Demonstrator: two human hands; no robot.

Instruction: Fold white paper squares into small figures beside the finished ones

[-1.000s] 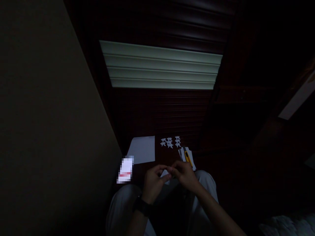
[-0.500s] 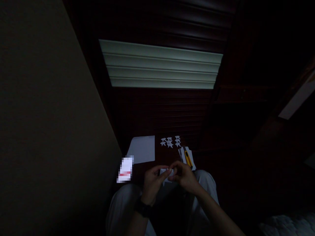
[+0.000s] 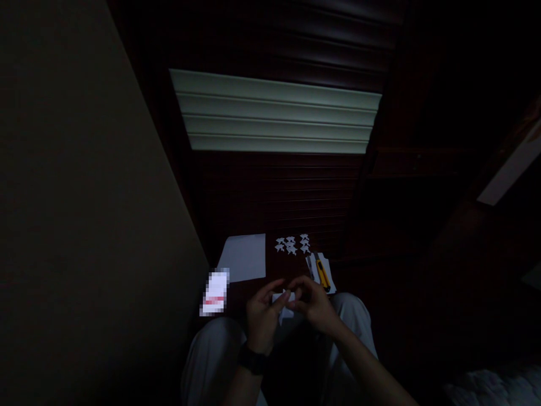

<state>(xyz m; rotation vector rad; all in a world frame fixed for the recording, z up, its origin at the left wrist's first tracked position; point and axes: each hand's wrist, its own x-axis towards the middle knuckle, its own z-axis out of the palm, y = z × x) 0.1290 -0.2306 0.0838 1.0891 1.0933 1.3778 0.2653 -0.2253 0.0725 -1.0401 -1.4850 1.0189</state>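
Between my two hands, just above my lap, is a small piece of folded white paper [image 3: 288,311] with pointed corners. My left hand [image 3: 262,313], with a dark watch [image 3: 252,359] on its wrist, pinches the paper from the left, the thumb lying over it. At its right edge, the thumb and fingertips of my right hand [image 3: 311,304] close on the paper. Past the hands, several small white star-shaped folded papers [image 3: 291,247] lie in groups on the dark table [image 3: 274,270].
A large white sheet [image 3: 245,256] lies at the table's left, near a pixelated bright rectangle [image 3: 215,292]. On the right, a yellow box cutter [image 3: 322,273] rests on a stack of white papers [image 3: 329,270]. A wall [image 3: 105,197] stands close on the left, with slatted panels [image 3: 279,115] ahead.
The folded paper has turned a little in my hands, showing another point at its top. My left fingers have lifted slightly, and the left wrist has shifted a bit to the right.
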